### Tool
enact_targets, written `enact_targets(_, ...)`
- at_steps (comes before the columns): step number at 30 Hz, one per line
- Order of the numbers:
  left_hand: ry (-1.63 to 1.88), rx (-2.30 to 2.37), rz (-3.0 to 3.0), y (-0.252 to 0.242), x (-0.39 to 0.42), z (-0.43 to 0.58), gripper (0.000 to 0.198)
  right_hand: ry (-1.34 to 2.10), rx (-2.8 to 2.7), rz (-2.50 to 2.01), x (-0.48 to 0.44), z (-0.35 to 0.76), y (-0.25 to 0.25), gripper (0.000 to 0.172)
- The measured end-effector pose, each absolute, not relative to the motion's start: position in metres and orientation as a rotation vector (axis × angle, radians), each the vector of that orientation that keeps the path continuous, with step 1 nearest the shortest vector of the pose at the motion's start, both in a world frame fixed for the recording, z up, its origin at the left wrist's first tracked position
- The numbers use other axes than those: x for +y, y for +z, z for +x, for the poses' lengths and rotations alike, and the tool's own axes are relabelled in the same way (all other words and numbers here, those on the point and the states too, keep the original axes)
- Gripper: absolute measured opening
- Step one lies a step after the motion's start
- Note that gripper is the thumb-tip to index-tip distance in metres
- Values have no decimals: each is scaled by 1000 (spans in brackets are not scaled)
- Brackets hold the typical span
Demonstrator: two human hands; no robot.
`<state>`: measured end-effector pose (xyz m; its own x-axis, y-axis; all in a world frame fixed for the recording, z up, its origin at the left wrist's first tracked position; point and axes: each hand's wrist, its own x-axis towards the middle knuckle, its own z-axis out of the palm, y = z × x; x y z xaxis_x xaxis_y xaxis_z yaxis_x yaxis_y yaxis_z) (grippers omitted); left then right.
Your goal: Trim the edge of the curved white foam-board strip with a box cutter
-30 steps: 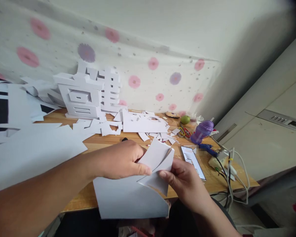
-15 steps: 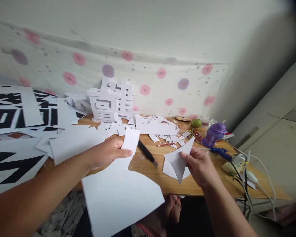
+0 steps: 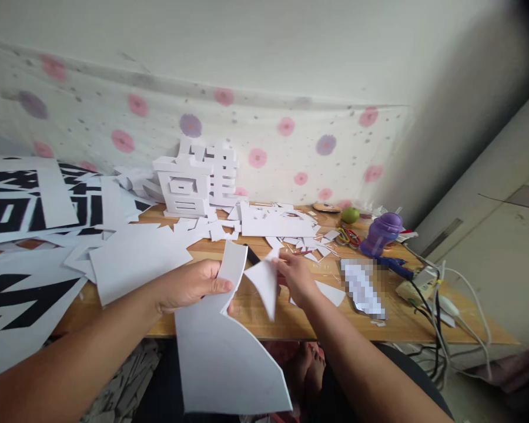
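My left hand (image 3: 189,286) is closed on the top edge of a large white sheet (image 3: 227,352) with a curved cut side, which hangs down over the front edge of the wooden table (image 3: 405,329). My right hand (image 3: 293,275) pinches a smaller pointed white offcut (image 3: 263,283) just right of the sheet, above the table. A black craft knife (image 3: 252,254) lies partly hidden behind the two pieces. Another curved white scrap (image 3: 331,292) rests on the table right of my right hand.
White foam block letters (image 3: 196,182) stand at the back with several paper scraps (image 3: 273,226) around them. Printed black-and-white sheets (image 3: 22,235) cover the left. A purple bottle (image 3: 382,232), green fruit (image 3: 350,215), blue-handled tool (image 3: 397,269) and power strip with cables (image 3: 427,294) sit right.
My right hand moved left with the offcut, close to the large sheet. The sheet in my left hand turned and now hangs more vertically.
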<state>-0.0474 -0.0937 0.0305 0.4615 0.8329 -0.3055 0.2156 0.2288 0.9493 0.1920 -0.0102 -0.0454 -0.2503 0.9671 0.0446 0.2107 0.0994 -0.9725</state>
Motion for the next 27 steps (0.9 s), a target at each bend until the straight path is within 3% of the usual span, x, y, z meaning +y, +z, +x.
enact_targets(2,573,1046,1291,18,-94,-51,39,1097,-1725,-1193,0,181,-48,42)
enact_targets(6,694,1124,1156,-14,-104,-54,47,810,-2053,-1227,15,184,-53,34)
enact_targets(10,774,1267,1124,-40,-118,-50,54,613,-2482,-1057,27,189,-53,48)
enact_targets(16,611,1633,1624,-38,-116,-53,41,404,-2847,-871,49,174,-41,29)
enact_targets(20,714,1645,1679,-18,-98,-54,37,351,-2855,-804,60,181,-34,16)
enact_targets(25,931,1595,1754,10,-65,-46,39,314,-2578,-744,60,239,-16,30)
enact_targets(27,952,1521,1827,14,-50,-31,40,587,-2231,-732,48,267,-6,27)
